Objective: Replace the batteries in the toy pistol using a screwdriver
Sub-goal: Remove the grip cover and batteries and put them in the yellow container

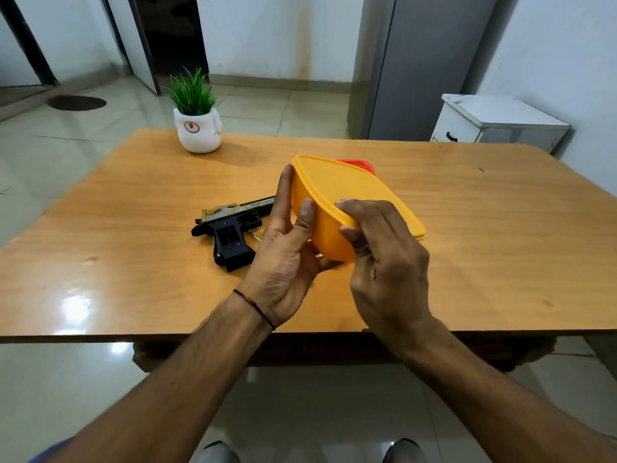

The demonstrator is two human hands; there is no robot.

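A black and gold toy pistol (232, 228) lies on its side on the wooden table (133, 212), its grip pointing toward me with the battery bay showing. A thin metal shaft, probably the screwdriver (254, 236), pokes out just right of the grip. I hold a yellow lidded plastic container (337, 208) tilted above the table. My left hand (287, 262) cups its bottom and left side. My right hand (384, 262) grips the near rim of its lid with thumb and fingertips. The lid sits on the container.
A red container (362, 164) peeks out behind the yellow one. A white pot with a green plant (197, 125) stands at the table's far left. Beyond the table are a white cabinet (494, 123) and a grey wardrobe (417, 61).
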